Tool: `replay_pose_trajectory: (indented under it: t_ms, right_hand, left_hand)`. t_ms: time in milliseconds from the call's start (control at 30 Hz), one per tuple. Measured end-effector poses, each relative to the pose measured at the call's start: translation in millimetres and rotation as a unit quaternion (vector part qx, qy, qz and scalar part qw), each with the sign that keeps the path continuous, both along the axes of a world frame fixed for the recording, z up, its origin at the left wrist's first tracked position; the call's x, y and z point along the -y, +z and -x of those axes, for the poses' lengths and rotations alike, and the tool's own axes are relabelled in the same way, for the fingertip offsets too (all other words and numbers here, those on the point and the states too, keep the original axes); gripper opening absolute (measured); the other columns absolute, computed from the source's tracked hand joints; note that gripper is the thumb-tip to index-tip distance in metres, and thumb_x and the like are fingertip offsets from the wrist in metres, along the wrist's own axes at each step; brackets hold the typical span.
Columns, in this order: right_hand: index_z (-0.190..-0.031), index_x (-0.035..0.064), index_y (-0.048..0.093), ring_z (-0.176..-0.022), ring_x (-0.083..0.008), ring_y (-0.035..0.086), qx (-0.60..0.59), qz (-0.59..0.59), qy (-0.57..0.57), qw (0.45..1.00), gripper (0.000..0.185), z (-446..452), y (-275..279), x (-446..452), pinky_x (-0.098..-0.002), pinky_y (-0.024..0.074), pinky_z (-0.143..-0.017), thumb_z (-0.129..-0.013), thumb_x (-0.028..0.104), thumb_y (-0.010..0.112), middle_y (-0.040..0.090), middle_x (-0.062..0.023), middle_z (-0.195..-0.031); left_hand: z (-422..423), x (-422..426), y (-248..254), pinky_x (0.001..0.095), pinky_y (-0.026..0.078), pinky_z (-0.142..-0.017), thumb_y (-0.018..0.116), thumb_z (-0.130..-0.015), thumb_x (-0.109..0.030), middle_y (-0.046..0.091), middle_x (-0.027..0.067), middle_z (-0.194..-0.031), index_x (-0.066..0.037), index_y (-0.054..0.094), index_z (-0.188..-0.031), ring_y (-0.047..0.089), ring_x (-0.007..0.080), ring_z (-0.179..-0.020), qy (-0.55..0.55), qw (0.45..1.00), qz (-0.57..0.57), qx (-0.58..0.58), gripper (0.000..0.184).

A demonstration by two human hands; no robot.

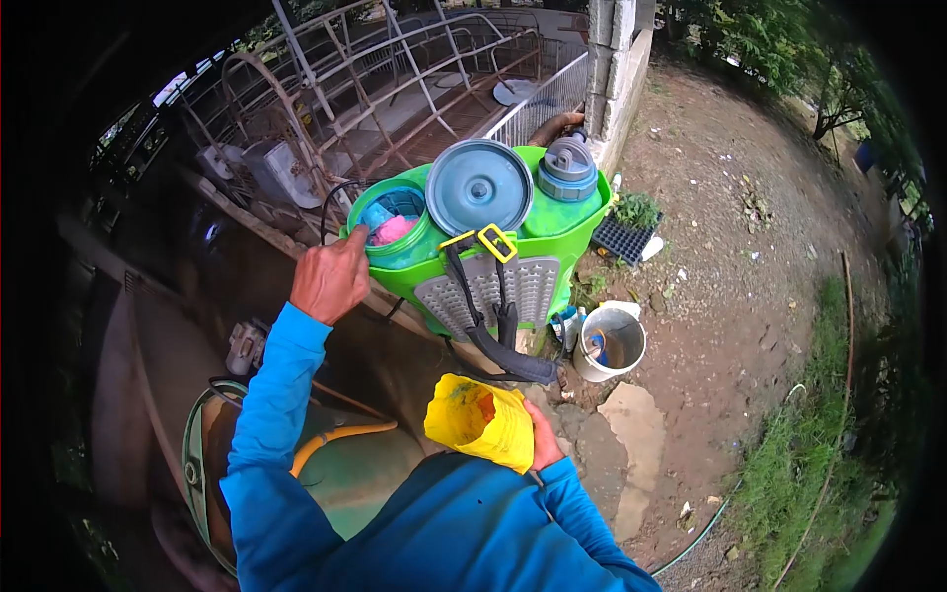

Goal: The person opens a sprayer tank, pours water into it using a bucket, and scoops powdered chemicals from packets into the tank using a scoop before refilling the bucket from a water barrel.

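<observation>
A green knapsack sprayer [592, 202] stands upright in front of me. Its round lid [480, 189] lies on top, between the uncovered filler opening [426, 242] and the grey cap [568, 168]. At that opening's near-left edge, my left hand [333, 278] is closed with its fingers on a small blue cup-like thing [375, 215]. Something pink [393, 230] shows inside the opening; I cannot tell what it is. Lower down, close to my body, my right hand [545, 439] grips a yellow pouch [508, 429] from its right side. The pouch's mouth gapes, with orange inside.
A white bucket [598, 370] stands on the ground right of the sprayer, near a black seedling tray [621, 242]. Metal pen bars [365, 99] rise behind, beside a concrete post [604, 79]. At lower left are a green drum [370, 464] and an orange hose [335, 434].
</observation>
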State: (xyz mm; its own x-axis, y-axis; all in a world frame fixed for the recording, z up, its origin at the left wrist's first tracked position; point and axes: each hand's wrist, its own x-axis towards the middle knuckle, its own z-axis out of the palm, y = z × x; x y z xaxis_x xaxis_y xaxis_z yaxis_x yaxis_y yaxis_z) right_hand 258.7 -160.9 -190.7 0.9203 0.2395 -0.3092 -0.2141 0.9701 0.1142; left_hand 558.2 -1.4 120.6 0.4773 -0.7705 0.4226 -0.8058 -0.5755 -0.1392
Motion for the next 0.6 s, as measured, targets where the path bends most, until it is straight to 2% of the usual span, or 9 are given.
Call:
replay_pose_trajectory:
  t_ms: [233, 333, 400, 500, 533, 600]
  right_hand:
    - [-0.137, 0.0056, 0.054, -0.115, -0.0311, 0.064, -0.019, 0.007, -0.057, 0.998, 0.054, 18, 10, 3, -0.0458, 0.0483, -0.103, -0.1, 0.044, 0.05, 0.064, -0.0134, -0.13]
    - [-0.137, 0.0052, 0.054, -0.115, -0.031, 0.064, -0.022, 0.005, -0.067, 0.998, 0.054, 24, 1, 7, -0.0454, 0.0483, -0.103, -0.1, 0.044, 0.05, 0.065, -0.0135, -0.13]
    - [-0.137, 0.0055, 0.054, -0.114, -0.0307, 0.064, -0.022, 0.002, -0.082, 0.996, 0.053, 31, -3, 10, -0.0447, 0.0487, -0.103, -0.1, 0.044, 0.05, 0.065, -0.0132, -0.129]
    - [-0.137, 0.007, 0.054, -0.114, -0.0301, 0.065, 0.002, -0.01, -0.102, 0.995, 0.052, 44, -7, 13, -0.0451, 0.0496, -0.102, -0.101, 0.044, 0.048, 0.065, -0.0125, -0.129]
    - [-0.137, 0.007, 0.054, -0.114, -0.0301, 0.065, -0.005, -0.015, -0.115, 0.993, 0.052, 50, -7, 12, -0.0451, 0.0496, -0.102, -0.101, 0.044, 0.048, 0.065, -0.0125, -0.129]
    - [-0.137, 0.0077, 0.055, -0.113, -0.03, 0.065, 0.006, -0.027, -0.137, 0.99, 0.052, 62, -5, 15, -0.0457, 0.0494, -0.102, -0.101, 0.045, 0.047, 0.066, -0.0122, -0.128]
  left_hand:
    - [-5, -12, -8, 0.0468, 0.054, -0.065, 0.062, -0.081, -0.004, 0.067, 0.0219, -0.082, 0.0, 0.061, -0.123, 0.067, 0.0379, -0.073, -0.038, 0.994, 0.071, 0.07, 0.043]
    - [1, -12, -5, 0.0472, 0.053, -0.065, 0.061, -0.082, -0.002, 0.068, 0.0225, -0.083, 0.0, 0.061, -0.123, 0.067, 0.0382, -0.074, -0.043, 0.992, 0.096, 0.063, 0.041]
    - [2, -17, -9, 0.0475, 0.053, -0.065, 0.059, -0.083, 0.0, 0.068, 0.0234, -0.083, -0.001, 0.06, -0.123, 0.066, 0.04, -0.073, -0.043, 0.996, 0.066, 0.047, 0.04]
    - [10, -16, -1, 0.0485, 0.052, -0.066, 0.055, -0.088, 0.0, 0.068, 0.0257, -0.085, -0.001, 0.061, -0.122, 0.066, 0.043, -0.074, -0.05, 0.988, 0.138, 0.039, 0.035]
    - [14, -14, 1, 0.0476, 0.052, -0.068, 0.053, -0.092, -0.001, 0.069, 0.0259, -0.088, -0.002, 0.062, -0.121, 0.067, 0.0435, -0.08, -0.034, 0.987, 0.155, 0.019, 0.031]
    - [21, -14, 6, 0.0436, 0.053, -0.069, 0.051, -0.096, -0.004, 0.069, 0.0237, -0.087, -0.003, 0.064, -0.122, 0.068, 0.0416, -0.077, -0.058, 0.978, 0.194, 0.052, 0.029]
